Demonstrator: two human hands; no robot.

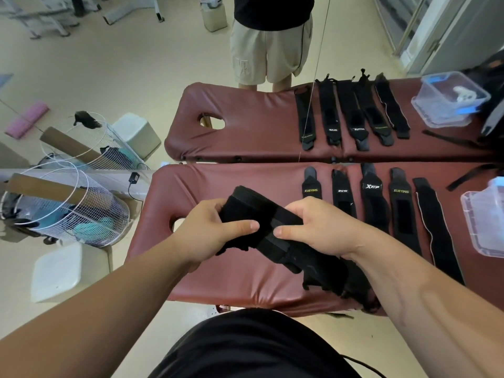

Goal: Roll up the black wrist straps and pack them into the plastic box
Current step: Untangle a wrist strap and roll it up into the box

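In the head view, the left hand (pixel 210 230) and the right hand (pixel 313 227) met over the near maroon table (pixel 218 282), both gripping one black wrist strap (pixel 261 207) held above the padding. The left hand's fingers were curled round the strap's rolled end, which pointed toward eleven o'clock, with the thumb laid flat across the top. The right hand's fingers wrapped the flat part beside it, its thumb tip close to the left thumb. The strap's loose tail ran toward five o'clock under the right wrist, as far as the table's near edge. At two o'clock from the hands a row of five straps (pixel 372 203) lay side by side on the same table. The first read XUEYING in yellow, the second carried white letters too small to read surely, the third read XTEP in white, the fourth XUEYING again, and the fifth was plain black with a pale edge. At three o'clock, cut by the frame's edge, stood a clear plastic box (pixel 480 241). On the far table (pixel 245 118), between twelve and one o'clock, five more straps (pixel 354 113) lay in a row, their small labels unreadable. A second clear box (pixel 431 113) with blue clips stood beside them at two o'clock. A person in pale shorts (pixel 270 50) stood behind that table at twelve o'clock. White wire baskets (pixel 71 208) stood at nine o'clock.
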